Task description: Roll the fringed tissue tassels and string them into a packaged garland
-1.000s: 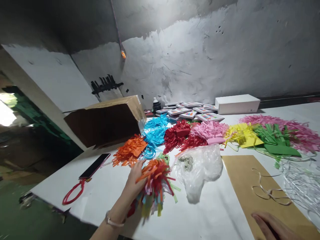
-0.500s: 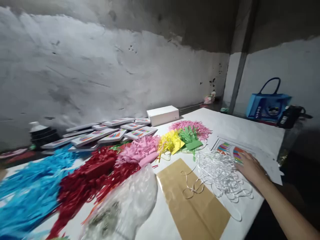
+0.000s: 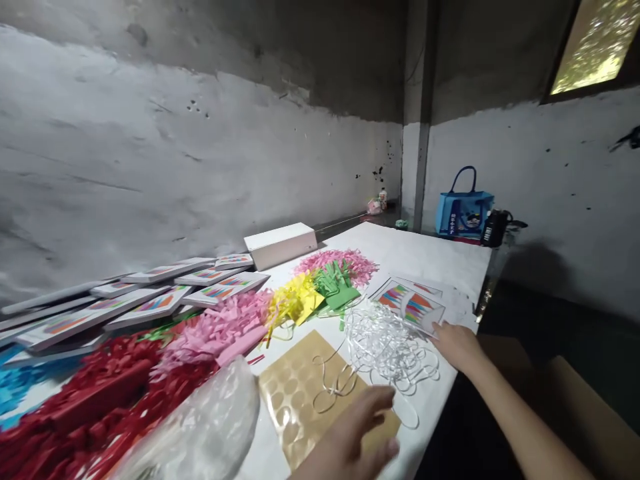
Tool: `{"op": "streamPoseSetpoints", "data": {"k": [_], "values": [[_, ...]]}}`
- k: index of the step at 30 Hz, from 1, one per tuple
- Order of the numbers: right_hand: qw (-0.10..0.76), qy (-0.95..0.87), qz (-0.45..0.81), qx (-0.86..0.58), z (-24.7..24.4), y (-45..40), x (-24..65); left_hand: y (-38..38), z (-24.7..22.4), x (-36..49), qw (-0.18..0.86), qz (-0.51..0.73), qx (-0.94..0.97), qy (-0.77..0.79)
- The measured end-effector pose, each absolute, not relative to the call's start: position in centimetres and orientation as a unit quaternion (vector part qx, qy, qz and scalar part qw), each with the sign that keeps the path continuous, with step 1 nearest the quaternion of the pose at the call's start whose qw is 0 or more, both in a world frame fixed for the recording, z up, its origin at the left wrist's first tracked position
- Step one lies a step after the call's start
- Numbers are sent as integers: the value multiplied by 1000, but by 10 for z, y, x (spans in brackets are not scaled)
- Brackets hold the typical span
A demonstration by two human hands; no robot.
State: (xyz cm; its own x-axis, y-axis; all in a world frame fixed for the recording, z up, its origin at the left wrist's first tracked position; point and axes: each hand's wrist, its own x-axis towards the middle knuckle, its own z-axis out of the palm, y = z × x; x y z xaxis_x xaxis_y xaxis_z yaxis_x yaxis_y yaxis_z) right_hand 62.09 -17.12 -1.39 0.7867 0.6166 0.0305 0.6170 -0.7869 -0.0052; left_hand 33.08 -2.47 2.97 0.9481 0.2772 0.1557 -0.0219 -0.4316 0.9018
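My right hand [image 3: 457, 345] pinches the near right corner of a printed sheet [image 3: 407, 307] with colourful tassel pictures; a second sheet [image 3: 433, 291] shows partly behind it. My left hand [image 3: 355, 430] reaches in at the bottom, fingers apart and empty, above a brown sheet of round clear stickers [image 3: 295, 400]. A tangled heap of white string [image 3: 385, 340] lies between the two hands, with a loose loop across the sticker sheet. Beyond are green [image 3: 337, 287], yellow [image 3: 295, 300] and pink [image 3: 220, 327] bundles of cut paper fringe.
Flat printed boxes [image 3: 145, 303] are piled at the left by the wall. A white box [image 3: 283, 245] stands at the back. Dark red fringe [image 3: 100, 387] and a clear plastic bag [image 3: 200, 427] fill the near left. A blue bag [image 3: 463, 212] is at the far right.
My view has turned right. My right hand has gone from lying over the printed sheet to gripping its corner, and the sheet has shifted. My left hand has come into view.
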Motion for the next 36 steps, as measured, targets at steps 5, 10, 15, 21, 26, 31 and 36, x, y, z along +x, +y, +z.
{"op": "streamPoseSetpoints", "data": {"k": [5,10,15,21,26,31,36], "values": [[11,-310,-25,-951,7,-166,611,-56,32,464,731,21,680,53],[67,-298,-117,-945,18,-172,573,-88,22,489,778,59,620,81],[171,-404,-224,-870,8,-177,494,-72,42,450,758,157,621,124],[531,-412,-209,-710,18,-205,455,-28,65,342,695,260,638,207],[714,-277,220,-604,-5,-189,429,-47,55,246,688,316,599,261],[735,-298,273,-544,-27,-159,355,-83,30,183,754,326,492,289],[629,-538,-9,-562,-2,-150,321,-92,26,139,725,373,464,347]]}}
